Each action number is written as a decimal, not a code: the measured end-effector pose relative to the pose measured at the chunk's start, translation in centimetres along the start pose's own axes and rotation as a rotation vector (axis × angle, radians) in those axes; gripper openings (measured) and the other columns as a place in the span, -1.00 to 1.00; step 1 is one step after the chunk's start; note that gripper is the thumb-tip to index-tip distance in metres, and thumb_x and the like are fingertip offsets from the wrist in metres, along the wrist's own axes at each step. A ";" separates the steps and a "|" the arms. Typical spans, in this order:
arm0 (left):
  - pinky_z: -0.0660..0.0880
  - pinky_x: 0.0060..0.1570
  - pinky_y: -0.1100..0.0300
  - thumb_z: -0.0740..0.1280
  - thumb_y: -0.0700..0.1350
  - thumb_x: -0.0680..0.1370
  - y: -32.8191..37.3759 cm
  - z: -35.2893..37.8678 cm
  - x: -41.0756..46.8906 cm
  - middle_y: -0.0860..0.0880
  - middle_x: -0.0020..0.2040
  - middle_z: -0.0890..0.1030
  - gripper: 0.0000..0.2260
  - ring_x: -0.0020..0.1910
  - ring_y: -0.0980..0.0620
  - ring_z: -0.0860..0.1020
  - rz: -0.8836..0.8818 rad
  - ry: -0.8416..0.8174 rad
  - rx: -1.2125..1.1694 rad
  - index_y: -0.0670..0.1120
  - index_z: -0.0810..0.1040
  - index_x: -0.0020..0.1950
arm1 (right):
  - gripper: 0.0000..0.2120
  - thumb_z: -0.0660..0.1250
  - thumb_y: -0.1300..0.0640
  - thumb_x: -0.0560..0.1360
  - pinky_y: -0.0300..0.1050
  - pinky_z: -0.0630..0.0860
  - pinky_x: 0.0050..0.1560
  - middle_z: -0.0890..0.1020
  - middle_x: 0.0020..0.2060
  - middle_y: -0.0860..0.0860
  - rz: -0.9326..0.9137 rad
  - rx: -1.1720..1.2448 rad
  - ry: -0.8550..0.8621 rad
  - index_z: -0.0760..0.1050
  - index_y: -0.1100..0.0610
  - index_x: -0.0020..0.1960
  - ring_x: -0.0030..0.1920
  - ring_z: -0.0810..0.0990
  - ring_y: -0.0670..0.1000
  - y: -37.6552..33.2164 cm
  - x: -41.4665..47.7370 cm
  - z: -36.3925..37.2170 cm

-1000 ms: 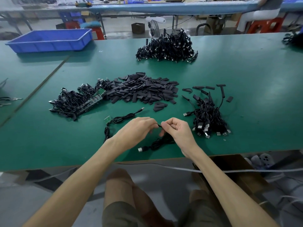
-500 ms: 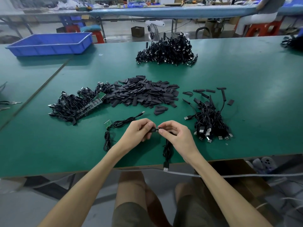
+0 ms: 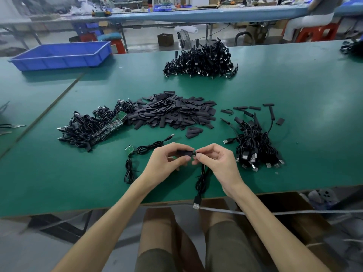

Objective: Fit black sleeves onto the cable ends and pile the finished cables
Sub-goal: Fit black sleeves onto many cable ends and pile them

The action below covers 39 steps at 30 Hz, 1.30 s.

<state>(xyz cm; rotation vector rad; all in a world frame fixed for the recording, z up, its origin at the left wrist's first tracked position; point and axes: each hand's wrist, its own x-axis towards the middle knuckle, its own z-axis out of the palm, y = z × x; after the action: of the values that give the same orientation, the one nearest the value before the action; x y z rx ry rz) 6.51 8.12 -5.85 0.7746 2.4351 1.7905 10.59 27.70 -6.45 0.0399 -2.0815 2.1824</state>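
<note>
My left hand pinches a black sleeve just above the green table. My right hand pinches the end of a black cable right at the sleeve's mouth. The cable's bundled length hangs down over the table's front edge, ending in a USB plug. A heap of loose black sleeves lies in the middle of the table. Unsleeved cables with green boards are heaped at the left. A pile of cables sits at the right.
One loose cable with a small green board lies left of my hands. A bigger cable pile sits far back. A blue bin stands at the back left. Several stray sleeves lie beyond the right pile.
Both hands have lifted the cable off the table; its bundle and plug now hang over the front edge. The sleeve and the cable end have come together between my fingertips.
</note>
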 end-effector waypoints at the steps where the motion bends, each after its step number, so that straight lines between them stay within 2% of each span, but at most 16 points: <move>1: 0.60 -0.25 0.16 0.49 -0.21 0.53 0.0 0.0 -0.1 0.02 -0.07 0.72 -0.81 -0.21 0.00 0.68 0.003 0.013 0.005 -0.07 0.69 0.13 | -0.93 0.49 0.30 0.52 -0.18 0.63 -0.01 0.76 -0.18 0.11 0.004 0.005 -0.005 0.66 0.18 -0.03 -0.14 0.77 0.12 0.0 0.0 0.0; 5: 0.61 -0.17 0.19 0.52 -0.20 0.51 0.0 -0.3 -0.2 -0.02 -0.15 0.74 -0.82 -0.32 -0.07 0.67 -0.017 0.052 -0.029 -0.08 0.73 0.10 | -0.93 0.51 0.26 0.52 -0.17 0.64 0.05 0.77 -0.18 0.11 0.002 0.008 -0.022 0.67 0.15 -0.02 -0.11 0.77 0.12 -0.2 0.0 0.1; 9: 0.61 -0.12 0.21 0.52 -0.25 0.49 0.4 -0.4 -0.3 -0.09 -0.18 0.74 -0.81 -0.28 -0.05 0.69 -0.024 0.054 -0.112 -0.16 0.73 0.10 | -0.93 0.51 0.24 0.53 -0.17 0.63 0.08 0.77 -0.19 0.11 0.017 0.010 -0.027 0.66 0.16 -0.01 -0.11 0.77 0.11 -0.4 0.0 0.1; 15: 0.62 -0.07 0.20 0.51 -0.31 0.47 0.4 -0.6 -0.2 -0.14 -0.15 0.74 -0.79 -0.22 -0.09 0.71 -0.011 0.051 -0.188 -0.23 0.71 0.10 | -0.94 0.49 0.30 0.52 -0.23 0.62 -0.01 0.76 -0.20 0.14 0.054 0.035 -0.041 0.64 0.23 -0.02 -0.14 0.77 0.10 -0.6 0.3 0.3; 30: 0.65 0.01 0.03 0.54 -0.25 0.46 0.1 -0.3 -0.2 -0.12 -0.14 0.74 -0.79 -0.18 -0.16 0.71 0.009 0.019 -0.147 -0.17 0.73 0.10 | -0.93 0.48 0.37 0.51 -0.20 0.64 -0.07 0.75 -0.24 0.14 0.063 0.009 -0.055 0.64 0.23 -0.08 -0.21 0.74 0.06 -0.9 0.2 0.3; 37: 0.64 -0.01 0.04 0.52 -0.23 0.48 0.0 -0.4 -0.2 -0.14 -0.11 0.74 -0.79 -0.19 -0.16 0.71 -0.044 0.051 -0.191 -0.15 0.72 0.11 | -0.92 0.49 0.29 0.53 -0.22 0.61 0.02 0.76 -0.18 0.16 0.044 0.101 -0.054 0.68 0.21 0.02 -0.14 0.76 0.08 -1.0 -0.3 0.3; 39: 0.64 -0.04 0.11 0.52 -0.21 0.48 0.1 -0.5 -0.2 -0.14 -0.15 0.74 -0.80 -0.21 -0.13 0.71 -0.051 0.073 -0.192 -0.15 0.72 0.11 | -0.90 0.47 0.29 0.54 -0.20 0.62 0.05 0.77 -0.12 0.14 0.042 0.118 -0.052 0.68 0.20 0.05 -0.10 0.76 0.09 -1.0 -0.3 0.2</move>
<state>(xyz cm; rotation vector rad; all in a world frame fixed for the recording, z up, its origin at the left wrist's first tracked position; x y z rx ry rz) 6.55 7.67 -5.66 0.6358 2.2572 2.0289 10.97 27.48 -5.50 0.0649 -1.9944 2.3519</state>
